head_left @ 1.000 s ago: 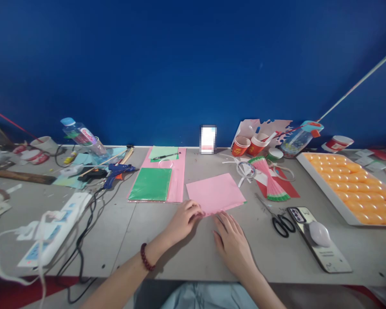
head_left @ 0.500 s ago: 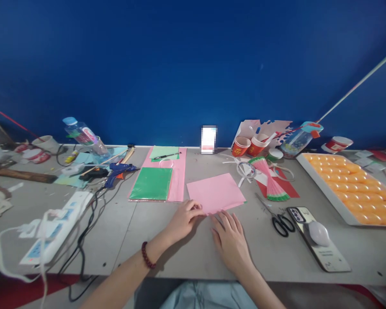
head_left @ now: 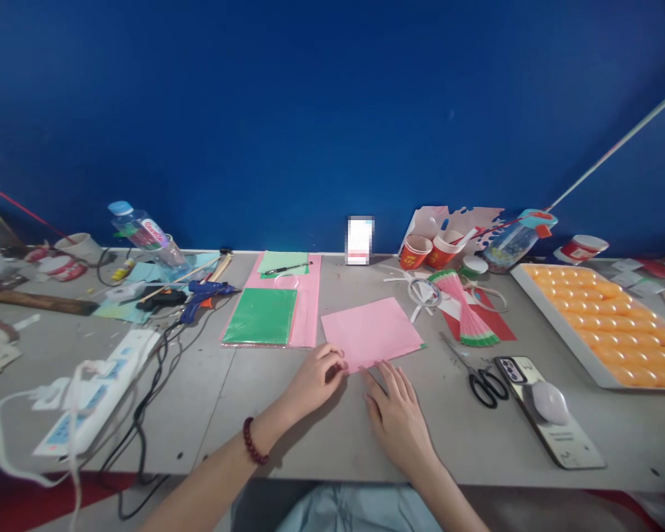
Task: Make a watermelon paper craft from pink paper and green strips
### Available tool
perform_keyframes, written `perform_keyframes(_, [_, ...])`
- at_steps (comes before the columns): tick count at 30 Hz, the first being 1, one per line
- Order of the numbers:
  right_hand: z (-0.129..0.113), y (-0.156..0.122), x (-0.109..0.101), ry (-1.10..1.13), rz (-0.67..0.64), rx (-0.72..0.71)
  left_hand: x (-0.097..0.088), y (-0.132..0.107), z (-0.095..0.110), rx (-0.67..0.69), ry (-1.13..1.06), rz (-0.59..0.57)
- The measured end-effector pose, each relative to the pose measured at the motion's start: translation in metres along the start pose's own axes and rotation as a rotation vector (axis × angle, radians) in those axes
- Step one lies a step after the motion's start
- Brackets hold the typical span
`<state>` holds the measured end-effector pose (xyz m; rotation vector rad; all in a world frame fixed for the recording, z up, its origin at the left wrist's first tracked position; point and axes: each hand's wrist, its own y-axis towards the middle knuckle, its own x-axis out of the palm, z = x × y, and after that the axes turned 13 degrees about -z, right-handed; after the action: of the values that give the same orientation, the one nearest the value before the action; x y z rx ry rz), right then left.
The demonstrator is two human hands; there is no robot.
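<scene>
A sheet of pink paper (head_left: 372, 332) lies slightly turned on the grey table in front of me, and a bit of green shows at its right corner. At its near left corner, my left hand (head_left: 317, 378) is closed in a pinch, thumb and forefinger together on the paper's edge. My right hand (head_left: 397, 406) lies palm down with its fingers stretched out, fingertips on the near edge of the same sheet. To the right of that hand are black-handled scissors (head_left: 481, 383). A pink and green paper fan (head_left: 465, 310) rests beyond the scissors.
On the left are a power strip (head_left: 103, 391) with cables, a blue glue gun (head_left: 206, 294) and a hammer (head_left: 38, 301). A green paper pack (head_left: 261, 316) lies on pink sheets. On the right are a phone (head_left: 565, 440), red paper cups (head_left: 415, 253) and a tray of orange balls (head_left: 524, 275).
My left hand has shifted slightly left along the paper's near edge. That edge now looks flatter, and more green shows at the right corner. My right hand has barely moved.
</scene>
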<state>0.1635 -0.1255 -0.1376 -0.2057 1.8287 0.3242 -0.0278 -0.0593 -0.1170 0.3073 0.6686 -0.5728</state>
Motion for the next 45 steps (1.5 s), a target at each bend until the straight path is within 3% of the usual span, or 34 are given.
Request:
perform_keyframes(30, [0.0033, 0.0018, 0.0045, -0.069, -0.032, -0.047, 0.0040, 0.0037, -0.0025, -0.059, -0.021, 0.049])
perform_keyframes(35, [0.0031, 0.0025, 0.0052, -0.039, -0.061, -0.165, 0.0028, 0.0030, -0.0028, -0.014, 0.014, 0.046])
perform_keyframes(45, [0.0033, 0.0031, 0.0039, -0.063, -0.083, -0.176, -0.0006, -0.0007, -0.0053, 0.155, 0.315, -0.065])
